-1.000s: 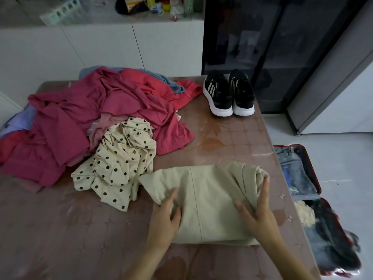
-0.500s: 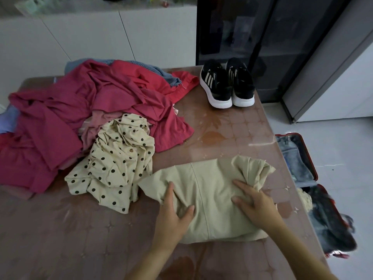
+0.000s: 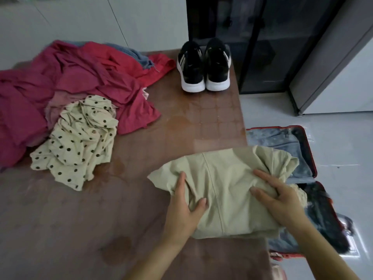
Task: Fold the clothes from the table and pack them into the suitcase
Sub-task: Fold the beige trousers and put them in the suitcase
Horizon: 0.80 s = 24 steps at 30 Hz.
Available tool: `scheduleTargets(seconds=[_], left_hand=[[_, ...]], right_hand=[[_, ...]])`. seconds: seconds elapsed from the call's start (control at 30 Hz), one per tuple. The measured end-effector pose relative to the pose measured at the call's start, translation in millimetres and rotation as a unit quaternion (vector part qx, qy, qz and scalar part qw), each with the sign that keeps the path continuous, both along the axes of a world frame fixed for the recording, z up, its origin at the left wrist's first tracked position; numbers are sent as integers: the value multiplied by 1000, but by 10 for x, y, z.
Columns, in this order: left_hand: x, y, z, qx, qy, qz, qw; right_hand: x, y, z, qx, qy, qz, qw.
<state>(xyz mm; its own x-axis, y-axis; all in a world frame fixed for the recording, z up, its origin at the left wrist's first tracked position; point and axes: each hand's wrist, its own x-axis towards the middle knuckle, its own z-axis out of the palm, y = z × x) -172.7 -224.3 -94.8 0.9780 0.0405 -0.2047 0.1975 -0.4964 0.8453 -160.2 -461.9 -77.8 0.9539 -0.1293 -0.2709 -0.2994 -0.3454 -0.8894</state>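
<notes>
Head view, left hand [image 3: 181, 209], right hand [image 3: 282, 201] gripping beige garment [image 3: 228, 178], slid toward suitcase [image 3: 309, 150].

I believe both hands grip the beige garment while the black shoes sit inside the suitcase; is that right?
No: the head view shows the black shoes on the table, not in the suitcase; left hand and right hand do grip the beige garment.

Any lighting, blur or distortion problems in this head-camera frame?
Head view: dim, flat light; pale sheen on the table before the shoes; wide-angle bending of the dark cabinet; suitcase contents smeared at lower right; beige garment fairly sharp.
</notes>
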Motion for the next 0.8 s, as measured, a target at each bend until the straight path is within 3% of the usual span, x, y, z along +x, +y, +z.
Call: scheduleTargets(seconds=[0.2,0.37,0.53,0.8], left_hand=[[-362,-1549,-47,9,-10,11,1000],[-767,-2644,-290,2,38,-50,998],[-1041,-3068,-974,10,116,-64,991],[-1157,-3439,-2144,72,274,-119,952]], right_hand=[[-308,-1498,-238,28,38,12,999],[-715,-2371,-587,18,82,32,996],[-1176,-2849,-1255,22,170,1,985],[-1683,-3172,-2581,30,239,-41,970]])
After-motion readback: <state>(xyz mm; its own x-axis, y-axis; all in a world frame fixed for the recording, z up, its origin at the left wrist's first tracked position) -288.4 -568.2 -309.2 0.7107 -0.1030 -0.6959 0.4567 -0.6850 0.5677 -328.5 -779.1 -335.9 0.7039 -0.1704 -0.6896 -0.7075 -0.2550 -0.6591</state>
